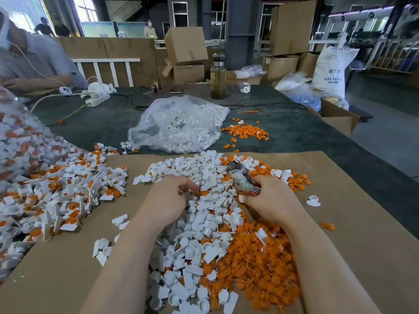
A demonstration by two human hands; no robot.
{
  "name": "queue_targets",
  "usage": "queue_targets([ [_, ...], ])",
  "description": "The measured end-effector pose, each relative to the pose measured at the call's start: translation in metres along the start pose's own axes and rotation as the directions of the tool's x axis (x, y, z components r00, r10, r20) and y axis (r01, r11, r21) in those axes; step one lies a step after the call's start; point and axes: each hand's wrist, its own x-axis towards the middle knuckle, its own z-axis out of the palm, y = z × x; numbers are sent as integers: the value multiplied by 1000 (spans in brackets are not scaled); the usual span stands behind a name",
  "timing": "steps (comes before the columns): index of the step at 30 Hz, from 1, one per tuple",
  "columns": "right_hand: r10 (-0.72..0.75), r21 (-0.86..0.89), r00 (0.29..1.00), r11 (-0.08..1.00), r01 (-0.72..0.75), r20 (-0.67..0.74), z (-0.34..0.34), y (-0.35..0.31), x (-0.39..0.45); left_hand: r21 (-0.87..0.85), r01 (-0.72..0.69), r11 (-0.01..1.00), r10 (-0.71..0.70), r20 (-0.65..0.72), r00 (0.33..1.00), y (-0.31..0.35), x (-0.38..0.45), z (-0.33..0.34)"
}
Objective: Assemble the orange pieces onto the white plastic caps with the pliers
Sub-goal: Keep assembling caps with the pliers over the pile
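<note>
A heap of white plastic caps (199, 214) covers the middle of a brown cardboard sheet (353, 223). Loose orange pieces (256, 259) lie piled to its right. My left hand (169, 198) rests in the white heap with its fingers curled; whether they pinch a piece is hidden. My right hand (269, 196) grips the red handles of the pliers (241, 175), whose worn jaws point up and left over the caps. Assembled white-and-orange caps (61, 196) lie heaped at the left.
A clear bag of white caps (179, 125) lies beyond the cardboard, with more orange pieces (246, 131) beside it. A glass bottle (218, 75), a power strip (97, 99) and cardboard boxes (186, 55) stand further back. Another person (34, 62) sits at far left.
</note>
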Motion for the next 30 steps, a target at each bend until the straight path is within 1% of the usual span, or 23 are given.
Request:
queue_targets([
  [3, 40, 45, 999, 998, -38, -30, -3, 3, 0, 152, -44, 987, 38, 39, 998, 4, -2, 6],
  [6, 76, 26, 996, 997, -75, -44, -6, 7, 1, 212, -53, 976, 48, 27, 998, 3, -2, 7],
  [10, 90, 8, 995, 996, -90, -46, -9, 11, 1, 203, -35, 979, 30, 30, 999, 2, -2, 4],
  [14, 113, 0, 993, 994, -113, 32, -10, 12, 1, 182, 8, 983, -10, 10, 1000, 4, -2, 5],
  [16, 118, -31, 990, 993, -116, 72, -10, 11, 0, 179, 20, 984, -18, -9, 1000, 5, -2, 6],
  [19, 148, -99, 984, 986, -138, 104, -10, 8, -3, 131, 45, 990, -39, -51, 998, 6, -2, 6],
  [20, 158, -121, 982, 982, -145, 102, -9, 7, -4, 80, 55, 995, -50, -67, 996, 7, -3, 5],
  [23, 158, -145, 983, 979, -143, 98, -6, 3, -5, -150, 66, 986, -81, -97, 992, 11, -5, 1],
  [24, 154, -136, 984, 981, -140, 94, -6, 2, -5, -255, 67, 965, -93, -93, 991, 12, -6, 0],
  [25, 148, -121, 986, 983, -137, 82, -6, 0, -6, -394, 75, 916, -112, -73, 991, 14, -7, -2],
  [26, 140, -98, 988, 986, -133, 61, -7, -2, -6, -552, 94, 828, -133, -31, 991, 17, -8, -4],
  [27, 132, -64, 991, 990, -130, 32, -8, -3, -6, -697, 119, 707, -145, 22, 989, 20, -9, -5],
  [28, 125, -17, 992, 992, -125, 2, -9, -5, -6, -794, 139, 591, -149, 62, 987, 22, -9, -7],
  [30, 111, 102, 993, 989, -105, -51, -11, -8, -6, -887, 173, 428, -162, 114, 980, 26, -9, -10],
])
